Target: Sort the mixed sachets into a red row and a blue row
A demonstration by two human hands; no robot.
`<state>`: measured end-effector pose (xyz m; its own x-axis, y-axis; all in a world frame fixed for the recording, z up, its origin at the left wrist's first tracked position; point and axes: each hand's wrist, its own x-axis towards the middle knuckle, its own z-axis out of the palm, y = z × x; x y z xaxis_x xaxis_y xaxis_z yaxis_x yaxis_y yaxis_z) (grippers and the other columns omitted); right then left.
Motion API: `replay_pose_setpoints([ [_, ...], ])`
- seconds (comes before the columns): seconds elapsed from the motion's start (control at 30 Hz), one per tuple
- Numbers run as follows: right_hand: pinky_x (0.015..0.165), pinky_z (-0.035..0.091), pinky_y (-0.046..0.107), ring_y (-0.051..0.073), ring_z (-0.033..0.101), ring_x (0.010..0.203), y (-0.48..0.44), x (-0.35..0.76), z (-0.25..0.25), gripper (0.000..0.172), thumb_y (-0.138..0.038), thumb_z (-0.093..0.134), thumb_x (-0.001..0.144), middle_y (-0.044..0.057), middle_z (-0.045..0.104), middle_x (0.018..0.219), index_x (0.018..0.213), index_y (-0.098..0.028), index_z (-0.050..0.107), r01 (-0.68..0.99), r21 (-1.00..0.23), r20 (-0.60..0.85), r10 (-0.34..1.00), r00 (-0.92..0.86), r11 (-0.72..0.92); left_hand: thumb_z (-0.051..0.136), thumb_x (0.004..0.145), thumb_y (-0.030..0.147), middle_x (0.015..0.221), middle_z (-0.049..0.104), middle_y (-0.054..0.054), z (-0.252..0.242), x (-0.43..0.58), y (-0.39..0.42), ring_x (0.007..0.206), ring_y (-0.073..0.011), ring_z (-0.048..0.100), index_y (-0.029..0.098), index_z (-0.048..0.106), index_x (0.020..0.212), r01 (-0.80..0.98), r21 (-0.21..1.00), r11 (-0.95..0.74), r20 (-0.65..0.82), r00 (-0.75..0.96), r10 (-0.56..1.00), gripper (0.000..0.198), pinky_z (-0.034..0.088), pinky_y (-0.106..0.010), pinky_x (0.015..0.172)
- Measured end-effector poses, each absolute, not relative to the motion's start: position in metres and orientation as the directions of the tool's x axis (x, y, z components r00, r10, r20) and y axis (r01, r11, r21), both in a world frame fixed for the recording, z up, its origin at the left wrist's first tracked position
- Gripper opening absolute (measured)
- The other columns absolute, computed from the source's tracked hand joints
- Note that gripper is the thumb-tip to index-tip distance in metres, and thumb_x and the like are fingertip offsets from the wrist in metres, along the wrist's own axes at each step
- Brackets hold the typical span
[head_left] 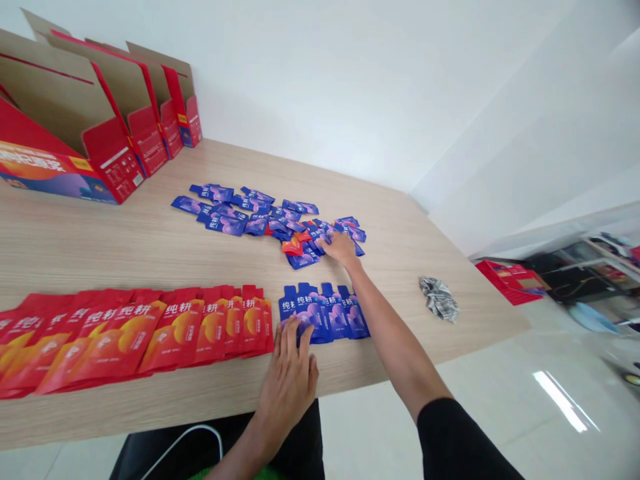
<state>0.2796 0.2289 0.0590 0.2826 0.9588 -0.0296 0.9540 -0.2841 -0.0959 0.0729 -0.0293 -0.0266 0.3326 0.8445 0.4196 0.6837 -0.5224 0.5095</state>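
Observation:
My left hand (pixel 291 373) lies open, fingers stretched over the lower left of a row of blue pouches (pixel 336 312) near the table's front edge. These pouches overlap, and my fingers cover part of the leftmost ones. Farther back, my right hand (pixel 341 249) reaches into a loose heap of blue pouches (pixel 225 223). Its fingers are closed on a blue pouch (pixel 320 233) at the heap's right part; the fingertips are partly hidden. A few red-orange pouches (pixel 293 247) show among the blue ones. Left of my left hand runs a long overlapping row of red pouches (pixel 180 328).
Open red cardboard boxes (pixel 113 160) stand in a line at the back left, against the white wall. A crumpled grey cloth (pixel 439 299) lies toward the table's right end. Beyond that edge are a red box (pixel 513 280) and a shelf (pixel 585 263) with assorted items.

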Motion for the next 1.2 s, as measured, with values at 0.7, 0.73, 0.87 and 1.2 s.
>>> replay_pose_setpoints([
  [0.7,0.096,0.053,0.040,0.035,0.068,0.121,0.112,0.386,0.070,0.063,-0.057,0.061,0.093,0.022,0.068,0.133,0.140,-0.015,0.063,0.884,-0.090,0.066,0.883,0.465,-0.459,0.048,0.100,0.014,0.156,0.043,-0.018,-0.020,0.070,-0.029,0.153,-0.0368,0.041,0.018,0.043,0.150,0.685,0.514,-0.517,0.385,0.354,0.852,0.051,0.043,-0.062,0.123],
  [0.73,0.095,0.053,0.039,0.035,0.069,0.121,0.094,0.404,0.065,0.062,-0.056,0.060,0.094,0.022,0.070,0.132,0.140,-0.014,0.063,0.871,-0.069,0.053,0.870,0.490,-0.486,0.047,0.100,0.014,0.156,0.043,-0.018,-0.020,0.070,-0.029,0.153,-0.0368,0.041,0.018,0.043,0.150,0.685,0.517,-0.513,0.384,0.350,0.854,0.050,0.043,-0.062,0.122],
  [0.87,0.088,0.053,0.036,0.033,0.072,0.114,0.042,0.454,0.040,0.057,-0.054,0.062,0.093,0.021,0.074,0.125,0.133,-0.013,0.068,0.849,0.000,-0.054,0.848,0.527,-0.528,0.047,0.101,0.016,0.155,0.043,-0.019,-0.022,0.071,-0.028,0.152,-0.0373,0.041,0.016,0.045,0.149,0.679,0.531,-0.506,0.377,0.346,0.859,0.048,0.042,-0.062,0.122],
  [1.2,0.071,0.051,0.032,0.025,0.072,0.079,0.008,0.468,0.028,0.054,-0.053,0.063,0.091,0.005,0.075,0.085,0.133,-0.020,0.069,0.889,-0.256,-0.146,0.925,0.351,-0.378,0.046,0.101,0.015,0.153,0.043,-0.020,-0.019,0.070,-0.027,0.150,-0.0373,0.042,0.017,0.043,0.149,0.679,0.509,-0.529,0.392,0.364,0.845,0.048,0.044,-0.063,0.121],
])
